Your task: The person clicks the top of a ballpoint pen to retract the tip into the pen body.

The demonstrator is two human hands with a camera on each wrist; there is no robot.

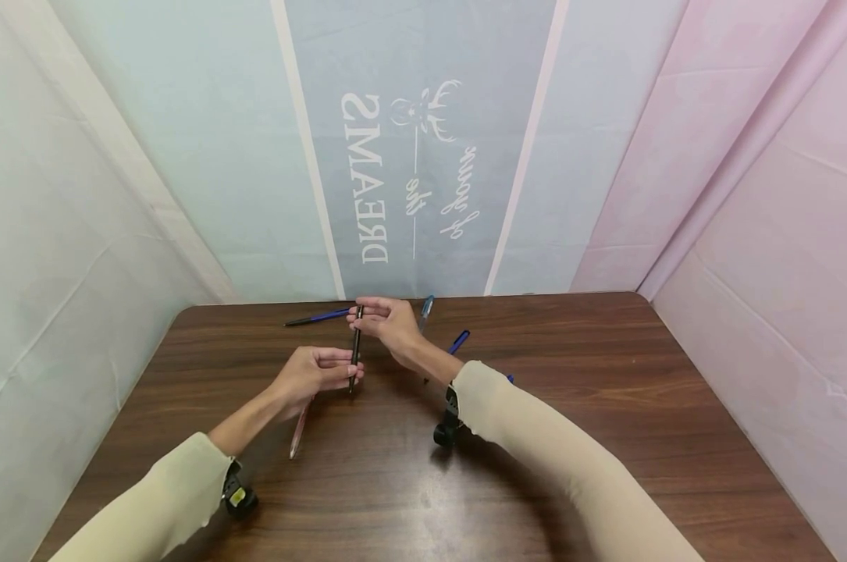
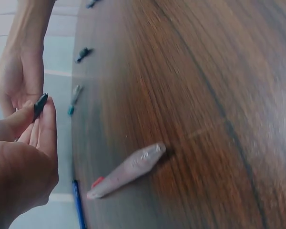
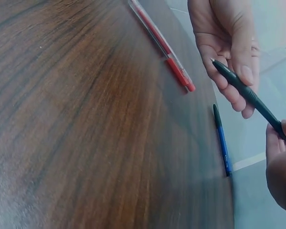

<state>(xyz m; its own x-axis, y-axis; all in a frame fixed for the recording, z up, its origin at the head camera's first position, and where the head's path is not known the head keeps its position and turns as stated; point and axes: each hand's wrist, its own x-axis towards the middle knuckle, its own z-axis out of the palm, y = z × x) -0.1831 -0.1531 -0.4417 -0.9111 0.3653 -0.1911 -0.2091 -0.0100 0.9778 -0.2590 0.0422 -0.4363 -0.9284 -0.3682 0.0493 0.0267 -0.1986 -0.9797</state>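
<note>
A black pen (image 1: 356, 343) is held up above the table between both hands. My left hand (image 1: 318, 371) pinches it near the writing tip, thumb on top and fingers beneath. My right hand (image 1: 391, 324) pinches its other end between thumb and fingers. In the right wrist view the black pen (image 3: 248, 93) slants across, its metal point bare. Below the left hand a clear pen with a red cap (image 3: 178, 74) lies on the table. A blue pen with a black end (image 1: 318, 318) lies behind the hands, towards the back edge.
Close to the right hand lie a clear pen with a teal cap (image 1: 426, 310) and a blue-capped pen (image 1: 458, 341), partly hidden by the right arm. Another blue tip (image 1: 510, 378) shows beyond the right sleeve. A printed cloth (image 1: 423, 156) hangs at the wooden table's (image 1: 381, 484) back edge.
</note>
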